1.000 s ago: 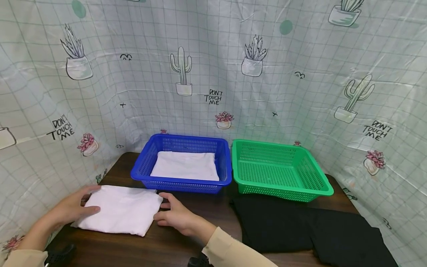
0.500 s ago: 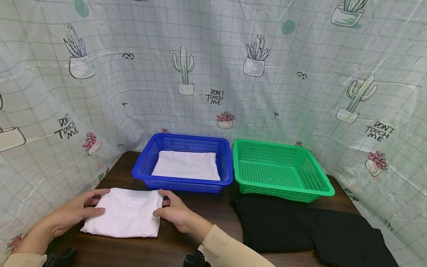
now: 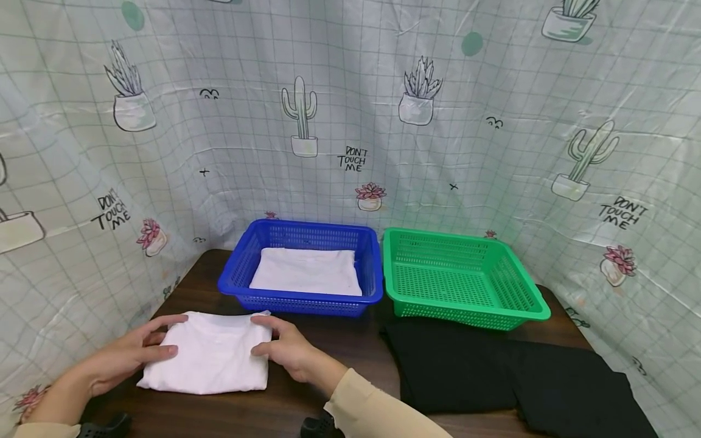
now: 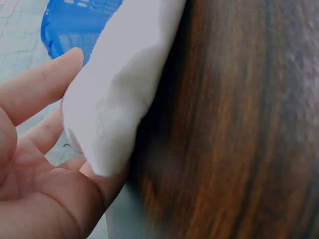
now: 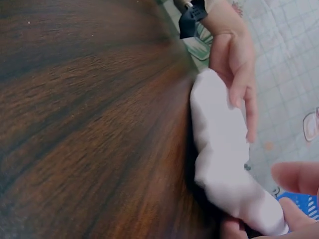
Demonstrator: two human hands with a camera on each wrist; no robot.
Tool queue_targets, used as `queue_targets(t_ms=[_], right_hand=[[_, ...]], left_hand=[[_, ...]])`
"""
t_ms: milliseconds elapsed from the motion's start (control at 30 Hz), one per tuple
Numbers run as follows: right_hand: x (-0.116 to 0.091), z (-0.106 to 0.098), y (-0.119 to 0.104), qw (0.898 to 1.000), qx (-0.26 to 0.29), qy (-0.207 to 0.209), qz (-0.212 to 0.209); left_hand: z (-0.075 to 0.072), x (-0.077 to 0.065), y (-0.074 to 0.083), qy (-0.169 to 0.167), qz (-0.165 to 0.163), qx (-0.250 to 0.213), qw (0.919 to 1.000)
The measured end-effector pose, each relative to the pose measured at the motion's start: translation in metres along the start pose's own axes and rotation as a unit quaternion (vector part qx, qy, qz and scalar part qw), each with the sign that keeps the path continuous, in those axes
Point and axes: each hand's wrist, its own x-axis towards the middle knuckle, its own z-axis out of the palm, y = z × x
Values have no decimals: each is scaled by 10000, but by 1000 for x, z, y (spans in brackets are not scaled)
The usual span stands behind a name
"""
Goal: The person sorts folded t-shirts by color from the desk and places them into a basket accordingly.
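Note:
A folded white T-shirt [image 3: 213, 359] lies at the front left of the dark wooden table. My left hand [image 3: 123, 356] grips its left edge, thumb and index finger over the top face. At the opposite edge, my right hand [image 3: 296, 353] holds the far right corner and side. Seen in the left wrist view, fingers of the left hand [image 4: 45, 184] reach beneath the rounded fold of the T-shirt [image 4: 119, 84]. The right wrist view shows the T-shirt [image 5: 219, 139] edge-on, close over the wood, with right-hand fingers partly hidden under its near end.
Behind the T-shirt stands a blue basket [image 3: 301, 300] with another folded white garment [image 3: 306, 271] inside. A green basket [image 3: 471, 314] sits beside it at the right. Black folded clothing [image 3: 509, 377] covers the front right of the table [image 3: 350, 340]. A patterned curtain [image 3: 350, 109] surrounds the table.
The T-shirt has shifted slightly right and toward me, and its edges lie straighter. Both hands have moved in over its sides. Baskets and black clothing stay put.

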Motion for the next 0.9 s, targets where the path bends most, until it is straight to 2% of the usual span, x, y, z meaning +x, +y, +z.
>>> queue_targets(t_ms=[67, 300, 500, 633, 733, 900], right_hand=[[0, 1, -1, 9998, -177, 70, 5], [3, 2, -2, 9973, -684, 157, -194], [5, 1, -2, 9916, -1258, 215, -186], [5, -4, 3, 9913, -1281, 212, -200], [3, -7, 6, 9921, -1218, 161, -261], [-6, -10, -1, 9939, -1007, -96, -434]], left_hand=[[0, 0, 1, 3, -11, -6, 10000], [4, 0, 0, -313, 362, -573, 9972], [10, 1, 1, -272, 302, -505, 9979], [13, 2, 0, -197, 304, -392, 9986], [14, 0, 2, -175, 431, -457, 9979], [15, -10, 12, -172, 810, -559, 9950]])
